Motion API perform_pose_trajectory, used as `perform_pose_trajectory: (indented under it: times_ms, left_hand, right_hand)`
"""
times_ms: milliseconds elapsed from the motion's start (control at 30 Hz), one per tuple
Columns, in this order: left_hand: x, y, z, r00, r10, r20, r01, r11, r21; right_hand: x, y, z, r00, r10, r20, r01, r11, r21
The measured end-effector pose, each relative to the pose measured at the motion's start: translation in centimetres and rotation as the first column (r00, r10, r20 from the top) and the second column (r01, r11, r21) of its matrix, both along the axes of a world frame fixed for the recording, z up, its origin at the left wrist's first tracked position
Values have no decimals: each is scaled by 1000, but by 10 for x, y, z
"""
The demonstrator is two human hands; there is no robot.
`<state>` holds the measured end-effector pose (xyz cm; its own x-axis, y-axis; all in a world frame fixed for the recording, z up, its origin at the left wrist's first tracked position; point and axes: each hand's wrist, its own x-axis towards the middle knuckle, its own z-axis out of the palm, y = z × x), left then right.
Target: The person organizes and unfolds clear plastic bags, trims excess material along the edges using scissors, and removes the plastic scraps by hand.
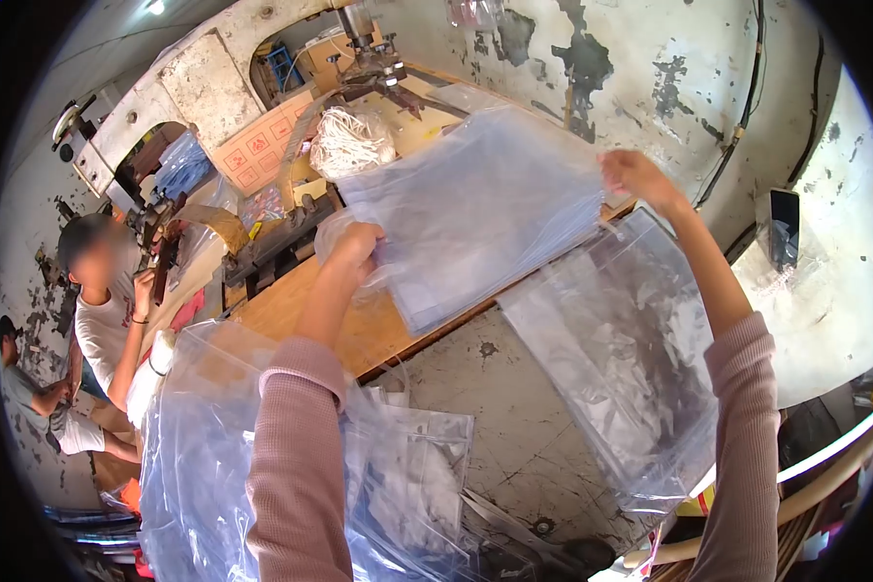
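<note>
A stack of clear bluish plastic sheets (485, 204) lies on the wooden table (291, 306). My left hand (357, 249) is closed on clear plastic at the stack's left edge. Beside the stack's right corner, my right hand (638, 178) is raised with its fingers curled; whether they hold anything is too small to tell. Below it a pile of clear plastic bags (621, 359) rests on a scratched metal surface (514, 427). More crumpled clear plastic (209, 456) lies under and around my left forearm.
A bundle of white cord (351, 144) sits behind the stack, near a large pale machine (199, 87). A seated person (107, 301) works at the left, with another person (44, 398) farther back. A phone (784, 228) is at the right. Scissors (524, 533) lie at the bottom.
</note>
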<state>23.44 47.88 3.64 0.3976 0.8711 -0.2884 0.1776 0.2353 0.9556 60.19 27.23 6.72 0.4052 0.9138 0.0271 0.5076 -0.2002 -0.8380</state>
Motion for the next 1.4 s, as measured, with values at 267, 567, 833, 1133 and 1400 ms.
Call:
perform_pose_trajectory:
  times_ms: [267, 567, 833, 1133, 1400]
  left_hand:
    - [1, -3, 18, 971, 2, -240, 30, 991, 130]
    - [12, -135, 85, 634, 455, -625, 773, -352, 528]
    - [27, -185, -1, 629, 479, -612, 776, -443, 449]
    - [30, -138, -1, 509, 627, -590, 844, -498, 199]
    - [9, -161, 19, 543, 432, -720, 773, -591, 229]
  right_hand:
    - [-110, -130, -46, 698, 90, 711, 123, 962, -242]
    - [-100, -162, -46, 780, 115, 616, 45, 970, -239]
    - [-136, -259, -28, 822, 13, 570, 113, 976, -186]
    - [-218, -369, -5, 901, -3, 433, 6, 1000, -6]
    - [-238, -365, -15, 908, -121, 400, 60, 985, 162]
